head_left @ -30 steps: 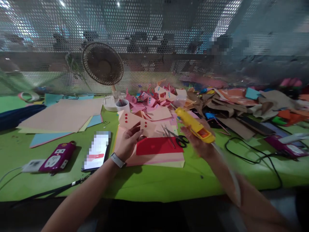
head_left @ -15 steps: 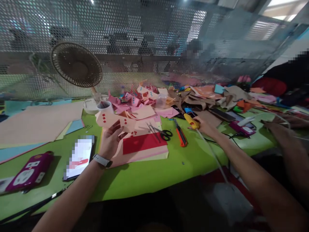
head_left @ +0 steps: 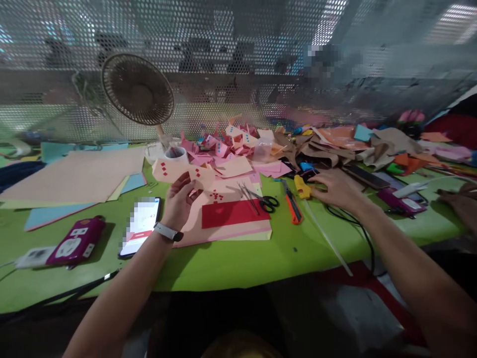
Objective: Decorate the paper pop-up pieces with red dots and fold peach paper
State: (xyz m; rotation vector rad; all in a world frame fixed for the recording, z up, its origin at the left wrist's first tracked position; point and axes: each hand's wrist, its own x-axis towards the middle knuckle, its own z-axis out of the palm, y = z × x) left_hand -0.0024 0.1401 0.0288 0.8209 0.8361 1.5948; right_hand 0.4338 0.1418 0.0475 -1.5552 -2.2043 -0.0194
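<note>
My left hand (head_left: pixel 179 205) is closed on a peach paper strip (head_left: pixel 166 170) marked with small red squares, raised over the sheets. Below it, a red paper rectangle (head_left: pixel 233 214) lies on peach sheets, with loose red bits (head_left: pixel 215 196) behind it. To the right, a yellow glue gun (head_left: pixel 301 188) rests on the table with a long whitish glue stick (head_left: pixel 328 236) trailing from it. My right hand (head_left: pixel 337 189) is beside the gun, fingers apart; whether a fingertip still touches it I cannot tell. Tweezers (head_left: pixel 249 195), black scissors (head_left: pixel 269 203) and an orange cutter knife (head_left: pixel 293 204) lie between my hands.
A phone (head_left: pixel 140 228) and a purple power bank (head_left: pixel 77 241) are at the left. Behind stand a fan (head_left: pixel 137 90) and a white cup (head_left: pixel 176 155). Folded pink pieces (head_left: pixel 223 141) and brown scraps (head_left: pixel 313 146) heap along the back. Another person's hand (head_left: pixel 457 204) is at far right.
My right hand has let go of the glue gun, which now lies on the table. My left hand still holds the strip. The view has turned slightly right to left, so things appear shifted.
</note>
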